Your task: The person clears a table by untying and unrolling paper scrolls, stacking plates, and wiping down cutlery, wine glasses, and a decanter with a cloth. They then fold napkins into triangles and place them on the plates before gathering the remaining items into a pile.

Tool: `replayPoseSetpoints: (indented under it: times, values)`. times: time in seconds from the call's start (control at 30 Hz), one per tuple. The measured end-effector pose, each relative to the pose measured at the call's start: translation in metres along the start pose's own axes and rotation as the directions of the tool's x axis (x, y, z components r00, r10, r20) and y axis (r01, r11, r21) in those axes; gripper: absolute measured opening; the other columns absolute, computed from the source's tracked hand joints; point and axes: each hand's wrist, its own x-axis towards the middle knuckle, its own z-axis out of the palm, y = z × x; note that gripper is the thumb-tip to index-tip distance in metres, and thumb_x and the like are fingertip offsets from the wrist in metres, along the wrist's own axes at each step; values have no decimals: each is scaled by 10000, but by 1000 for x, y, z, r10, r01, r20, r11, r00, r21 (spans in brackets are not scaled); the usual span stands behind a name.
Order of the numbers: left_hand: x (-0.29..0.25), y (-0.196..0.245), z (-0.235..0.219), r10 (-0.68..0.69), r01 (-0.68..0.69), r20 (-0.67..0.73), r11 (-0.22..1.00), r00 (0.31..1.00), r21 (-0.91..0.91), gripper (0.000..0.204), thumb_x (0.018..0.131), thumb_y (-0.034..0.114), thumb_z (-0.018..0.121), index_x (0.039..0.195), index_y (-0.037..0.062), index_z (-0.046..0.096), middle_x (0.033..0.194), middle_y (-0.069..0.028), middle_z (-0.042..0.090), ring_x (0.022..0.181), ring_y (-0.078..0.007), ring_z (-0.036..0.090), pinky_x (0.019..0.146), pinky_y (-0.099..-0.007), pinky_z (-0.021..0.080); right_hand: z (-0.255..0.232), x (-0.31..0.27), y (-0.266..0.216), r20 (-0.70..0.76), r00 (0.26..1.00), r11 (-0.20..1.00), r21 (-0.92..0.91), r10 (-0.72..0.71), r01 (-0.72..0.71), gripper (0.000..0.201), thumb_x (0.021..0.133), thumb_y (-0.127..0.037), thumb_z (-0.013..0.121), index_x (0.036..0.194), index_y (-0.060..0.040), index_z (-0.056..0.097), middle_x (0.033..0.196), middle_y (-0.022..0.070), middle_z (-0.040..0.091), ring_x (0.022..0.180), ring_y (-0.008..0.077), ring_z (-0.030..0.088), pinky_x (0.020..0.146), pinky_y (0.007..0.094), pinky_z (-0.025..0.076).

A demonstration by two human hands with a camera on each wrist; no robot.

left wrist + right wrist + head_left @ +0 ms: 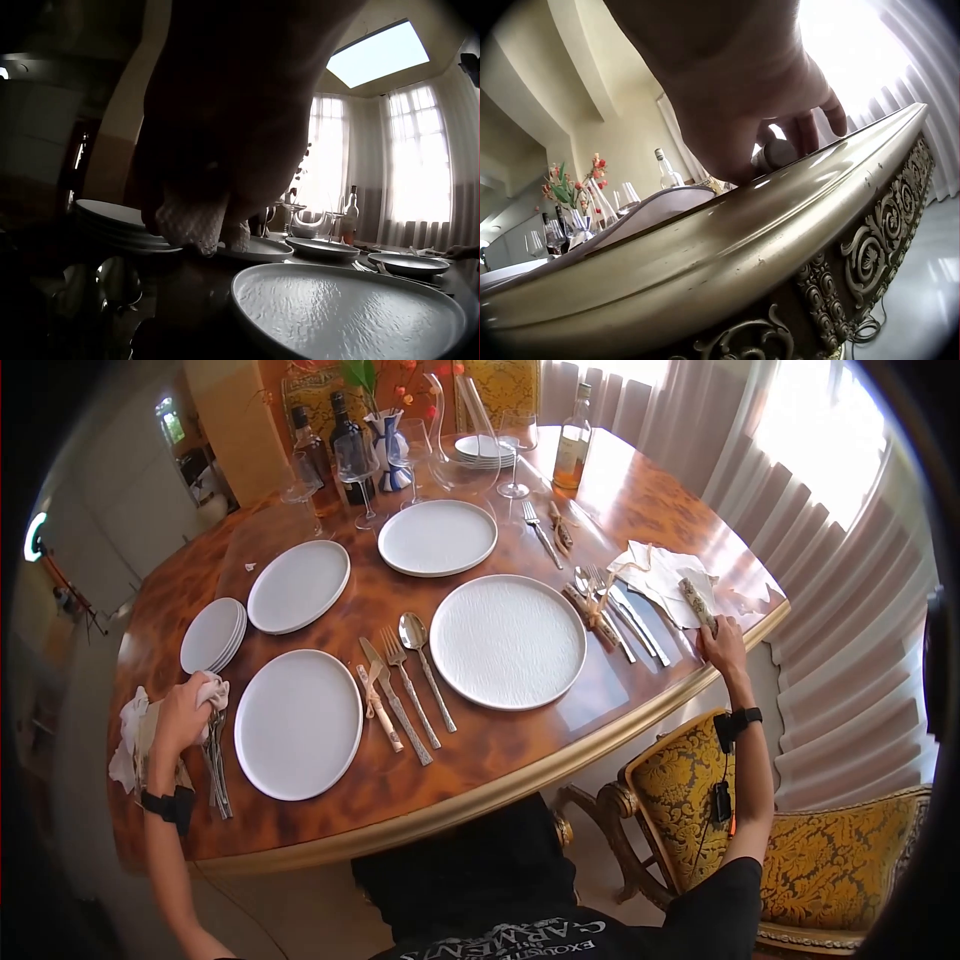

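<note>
At the table's left side my left hand (pixel 182 715) grips a crumpled white cloth (pixel 213 692). In the left wrist view the cloth (pixel 193 223) shows a dimpled texture below the dark fingers. Under and beside this hand lie white napkins (pixel 125 745) and several pieces of cutlery (pixel 216 775). At the right edge my right hand (pixel 727 646) holds the near end of a short speckled stick (pixel 697 603), which overlaps white napkins (pixel 650 567). The stick's round end (pixel 780 153) shows between thumb and fingers in the right wrist view.
Large white plates (pixel 508 642) and a stack of small plates (pixel 214 636) stand on the glossy table (pixel 500 750). Cutlery and twine-tied sticks (pixel 378 708) lie between them. Tall wine glasses (pixel 358 470), a glass decanter (pixel 465 470) and a bottle (pixel 573 445) stand behind. Chairs (pixel 690 790) adjoin the right edge.
</note>
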Motion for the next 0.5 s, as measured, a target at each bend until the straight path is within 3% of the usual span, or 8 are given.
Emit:
replayPoseSetpoints:
  times: [0.03,0.13,0.2,0.33,0.4,0.43,0.47,0.5]
  values:
    - [-4,-11,5,5,-5,6,1000,1000,-7,299,781,87,583,1078,67,608,884,-215,678,874,-422,644,783,-470,497,-2,0,-4,-17,1000,1000,11,-2,2,385,892,-333,572,991,37,608,1045,255,608,988,426,573,887,468,456]
    - [-10,-46,18,-40,40,17,999,999,9,330,783,100,592,1111,72,595,901,-220,679,898,-423,643,810,-475,493,-8,2,-12,23,999,999,31,41,-42,377,885,-315,578,1026,34,607,1066,253,601,1014,437,566,885,486,460]
    - [-5,-71,32,-60,60,13,998,998,1,485,799,151,628,1275,116,548,1036,-245,659,990,-431,623,849,-482,482,-6,3,-9,-17,999,999,39,30,-29,365,901,-313,570,1025,28,606,1036,255,612,978,442,579,874,494,465]
    - [-3,-53,26,-56,56,29,998,998,23,653,817,228,661,1431,183,443,1186,-256,588,1065,-438,589,882,-482,470,-23,-2,-8,-47,996,986,148,79,-72,347,936,-314,552,1007,23,596,944,250,634,877,434,597,784,498,458]
    - [-3,-25,7,-227,219,-17,912,974,348,740,837,289,668,1501,208,352,1235,-242,536,1071,-445,573,892,-486,467,-52,-8,-27,-57,994,986,144,96,-87,343,947,-315,547,990,23,592,898,245,642,827,434,600,744,493,456]
    - [0,-24,6,-140,174,-123,925,982,338,681,855,285,658,1472,162,397,1187,-234,542,1008,-444,584,886,-478,474,-68,-11,-43,-67,994,975,211,91,-75,344,950,-317,554,972,25,585,840,231,630,777,415,597,710,485,451]
    - [3,-11,-2,-137,171,-122,927,983,335,681,855,285,658,1472,162,397,1187,-234,542,1008,-444,584,886,-478,474,-75,-12,-55,-75,994,958,279,84,-60,347,953,-320,561,954,27,578,782,218,618,728,396,595,676,477,445]
    - [8,6,-10,-71,90,-125,983,990,163,656,866,278,654,1459,137,411,1196,-219,548,1006,-414,590,888,-460,477,-75,-8,-61,-109,994,925,378,5,36,349,980,-322,551,903,16,584,684,135,588,644,263,596,624,401,471]
